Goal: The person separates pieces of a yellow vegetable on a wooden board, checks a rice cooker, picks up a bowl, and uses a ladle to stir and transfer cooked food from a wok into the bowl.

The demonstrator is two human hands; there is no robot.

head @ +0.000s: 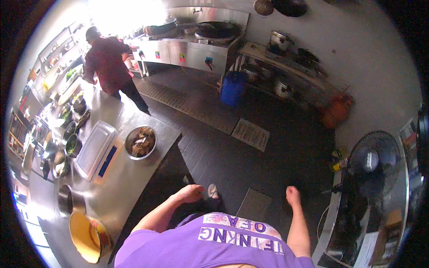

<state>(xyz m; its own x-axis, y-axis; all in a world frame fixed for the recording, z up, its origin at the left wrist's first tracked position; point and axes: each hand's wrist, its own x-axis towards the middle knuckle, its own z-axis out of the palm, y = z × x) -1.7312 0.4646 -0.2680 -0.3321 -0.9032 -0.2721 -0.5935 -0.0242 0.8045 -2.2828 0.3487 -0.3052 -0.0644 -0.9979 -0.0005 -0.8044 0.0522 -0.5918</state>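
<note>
My left hand (190, 193) hangs before my body, beside the steel worktable's near edge, apart from it. Its fingers look loosely curled, and no object shows in it. Over the dark floor on the other side, my right hand (292, 195) is closed in a loose fist with nothing visible inside. Nearest to the left hand on the steel worktable (134, 181) stands a steel bowl (140, 142) of brown food pieces. Beside that bowl lies a clear plastic container (97, 149) with a blue-edged lid. A yellow-lined round container (83, 238) stands at the table's near end.
A person (109, 62) in a dark red top stands across the table. Behind are a steel wok range (187, 55) and a blue bin (233, 87). A pedestal fan (373, 160) and an orange gas cylinder (338, 109) stand right. A floor mat (250, 134) lies ahead.
</note>
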